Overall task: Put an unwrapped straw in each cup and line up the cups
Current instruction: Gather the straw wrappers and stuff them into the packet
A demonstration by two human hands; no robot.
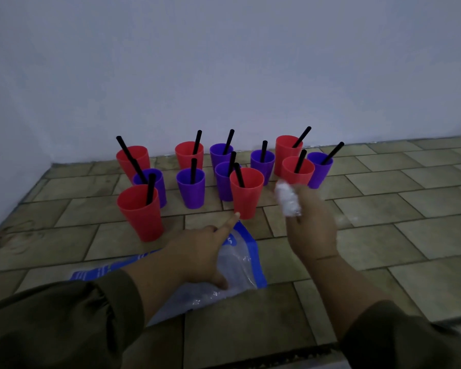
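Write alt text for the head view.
Twelve cups, six red and six purple, each with a black straw, stand clustered on a tiled floor. The right hand grips crumpled white wrappers; the left hand points at a front red cup, over a plastic bag.

A bare indoor room: tiled floor (383, 209) meeting a plain white wall (224, 62).

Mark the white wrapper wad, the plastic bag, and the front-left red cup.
wrapper wad (288, 199): head view, middle of the crumpled white mass.
plastic bag (241, 262): head view, clear panel near its blue edge.
front-left red cup (143, 219): head view, outer wall below the rim.
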